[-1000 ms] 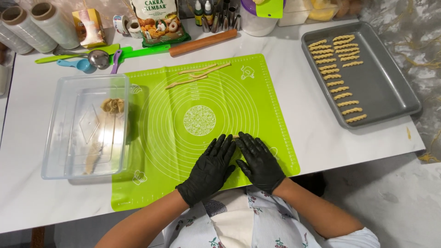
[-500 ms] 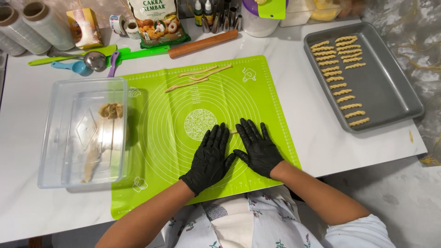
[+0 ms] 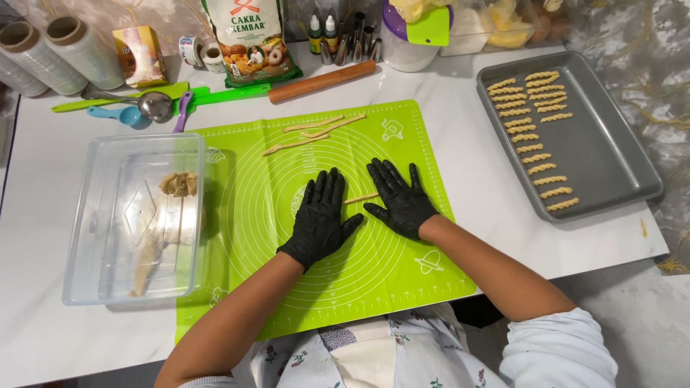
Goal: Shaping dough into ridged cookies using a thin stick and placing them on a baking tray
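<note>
Left hand (image 3: 321, 219): gloved in black, palm down on the green silicone mat (image 3: 273, 237); the fingers (image 3: 323, 188) lie flat and slightly spread, pinching nothing, a posture that suits pressing and rolling rather than gripping.
Right hand (image 3: 401, 200): also gloved, palm down; its fingers (image 3: 392, 176) are splayed and flat, holding nothing.
Dough strand (image 3: 361, 197): a thin pale rope lying on the mat in the gap between the two hands, its ends reaching toward each palm; it looks placed so both hands can bear on it evenly.
Rolled strips (image 3: 316, 133): three longer ropes lie beyond the fingertips at the far edge of the mat, well apart from the hands, seemingly parked out of the working patch.
Clear tub (image 3: 108, 215): sits on the counter (image 3: 474, 179) to the outside of the left fingers, overlapping the mat's edge; it holds a lump of dough (image 3: 178, 185), near enough to reach.
Baking tray (image 3: 611, 151): grey, beyond the right fingers and apart from the mat; short twisted pieces (image 3: 532, 126) lie in rows along its near side, the rest bare.
Rolling pin (image 3: 322, 81): wooden, far past the fingertips, beside a flour bag (image 3: 248, 43), spoons and a green spatula (image 3: 122, 97).
Film rolls (image 3: 65, 50): stand at the far corner beyond the left hand, clear of the dough.
</note>
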